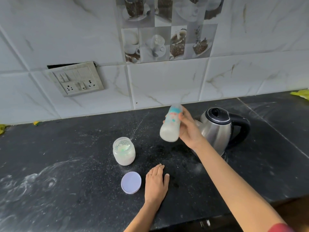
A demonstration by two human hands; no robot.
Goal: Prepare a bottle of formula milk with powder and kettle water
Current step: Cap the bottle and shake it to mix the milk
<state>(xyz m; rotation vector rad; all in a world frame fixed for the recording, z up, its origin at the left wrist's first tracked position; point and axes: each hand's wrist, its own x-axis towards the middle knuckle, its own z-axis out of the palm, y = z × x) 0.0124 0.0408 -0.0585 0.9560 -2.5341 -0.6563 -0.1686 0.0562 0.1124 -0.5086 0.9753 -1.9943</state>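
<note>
The fingers and thumb of the right hand (189,129) are curled round the middle of the clear plastic baby bottle with teal and red print (170,126), gripping it in the air above the black speckled stone countertop (66,156). The bottle is tilted, base toward the camera and upper end toward the wall. White milky liquid fills its lower part; its upper end is blurred. The left hand (156,183) lies palm-down on the countertop with fingers straight and together, holding nothing; a ring shows on one finger. Just beside the left hand, on its left, the round lilac plastic lid (131,182) lies flat on the countertop. Beyond the lid stands the open clear jar of white powder (124,151), upright and apart from both hands. Behind the right hand stands the stainless steel electric kettle with black lid and handle (217,128), lid closed. A grey switch-and-socket plate (78,79) is mounted on the white marbled wall tiles (167,81).
</note>
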